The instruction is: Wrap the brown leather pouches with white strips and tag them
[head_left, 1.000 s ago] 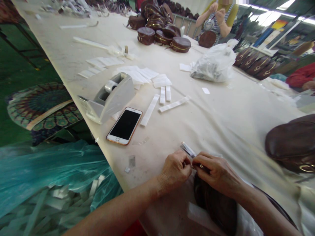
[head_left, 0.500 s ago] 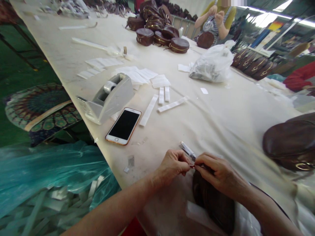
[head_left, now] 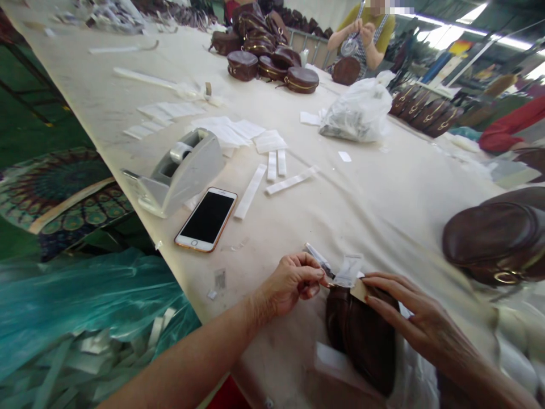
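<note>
A round dark brown leather bag [head_left: 361, 335] lies at the table's near edge, partly in clear plastic. My left hand [head_left: 296, 284] is closed in a pinch beside its top edge, by a small gold-coloured metal part; what the fingertips hold is too small to make out. My right hand [head_left: 413, 309] rests over the bag's right side, fingers stretched out and apart, tips touching a beige tag [head_left: 360, 290]. A small clear packet [head_left: 349, 270] lies against the tag. Just behind my left fingertips lies a slim metal tool [head_left: 318, 258], partly hidden.
A phone [head_left: 207, 220], a tape dispenser [head_left: 179, 170] and white strips [head_left: 250, 192] lie to the left. Another brown bag [head_left: 489, 238] sits at right. Farther back are a plastic bag [head_left: 357, 111], piled brown bags [head_left: 272, 62] and a person [head_left: 361, 40].
My right hand has moved right and its fingers have opened out from the pinch beside my left hand. The beige tag and clear packet now show on the bag. The view has shifted slightly.
</note>
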`<action>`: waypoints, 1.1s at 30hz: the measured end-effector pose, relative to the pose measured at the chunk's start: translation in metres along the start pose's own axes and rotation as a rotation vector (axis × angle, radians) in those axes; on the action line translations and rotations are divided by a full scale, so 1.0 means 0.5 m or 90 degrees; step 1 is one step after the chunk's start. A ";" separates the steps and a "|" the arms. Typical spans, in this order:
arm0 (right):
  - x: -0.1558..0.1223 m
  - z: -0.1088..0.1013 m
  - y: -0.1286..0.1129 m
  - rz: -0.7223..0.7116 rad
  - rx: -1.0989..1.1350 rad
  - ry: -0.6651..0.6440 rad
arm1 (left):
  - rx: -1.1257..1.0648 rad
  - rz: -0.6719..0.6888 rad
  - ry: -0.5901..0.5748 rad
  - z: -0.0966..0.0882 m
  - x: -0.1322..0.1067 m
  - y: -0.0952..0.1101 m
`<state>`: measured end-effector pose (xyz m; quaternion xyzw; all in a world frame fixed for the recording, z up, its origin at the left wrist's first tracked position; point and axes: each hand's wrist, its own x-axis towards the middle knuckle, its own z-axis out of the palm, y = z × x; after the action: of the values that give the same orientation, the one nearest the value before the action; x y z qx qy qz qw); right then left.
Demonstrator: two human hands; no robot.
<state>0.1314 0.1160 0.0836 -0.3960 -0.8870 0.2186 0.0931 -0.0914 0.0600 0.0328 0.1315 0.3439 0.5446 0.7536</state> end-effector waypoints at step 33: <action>0.091 -0.014 -0.026 -0.168 -0.110 -0.153 | -0.043 0.041 0.014 -0.009 0.001 0.005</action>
<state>0.0945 0.1442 0.0954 -0.2540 -0.9513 0.1734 -0.0203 -0.0962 0.0603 0.0306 0.1108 0.3292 0.5813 0.7358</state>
